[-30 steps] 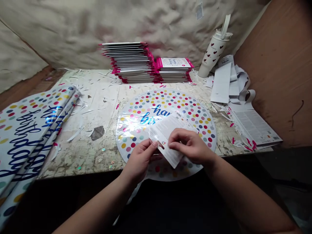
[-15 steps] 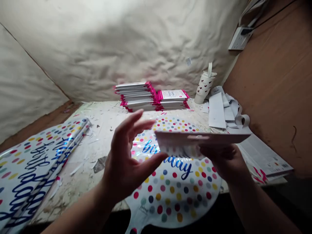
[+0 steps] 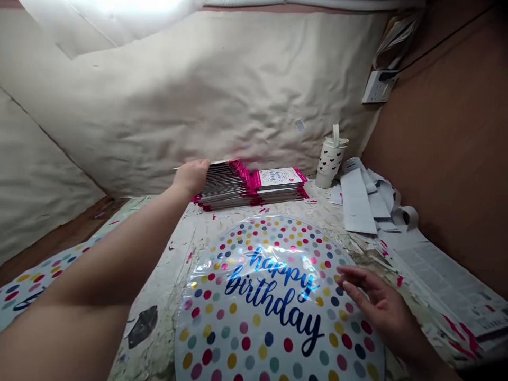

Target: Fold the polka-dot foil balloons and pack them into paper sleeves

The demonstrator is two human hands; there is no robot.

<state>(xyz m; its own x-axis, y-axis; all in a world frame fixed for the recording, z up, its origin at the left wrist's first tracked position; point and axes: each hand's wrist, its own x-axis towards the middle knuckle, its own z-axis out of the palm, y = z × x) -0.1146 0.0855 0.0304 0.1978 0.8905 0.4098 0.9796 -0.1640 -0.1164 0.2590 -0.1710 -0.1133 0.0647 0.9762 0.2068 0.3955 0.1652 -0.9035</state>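
My left hand (image 3: 191,177) reaches far forward and lies on the left end of a tall stack of flat packets with pink edges (image 3: 226,186). A thin white packet edge juts out beneath it, and my fingers are hidden. My right hand (image 3: 377,302) is empty, its fingers apart, just above the right rim of a round foil "happy birthday" balloon with coloured dots (image 3: 273,301). A lower stack of the same packets (image 3: 278,185) stands right of the tall one.
A heart-patterned white tumbler (image 3: 329,161) stands behind white paper strips (image 3: 357,201). A printed sheet (image 3: 448,280) lies at the right. Folded dotted foil balloons (image 3: 39,288) lie under my left arm. A cream cloth wall (image 3: 198,95) rises behind, with a wall socket (image 3: 379,86) at upper right.
The flat packet is no longer in my right hand, which has dropped to the balloon's rim. My left hand has moved forward onto the tall stack. The view has tilted upward.
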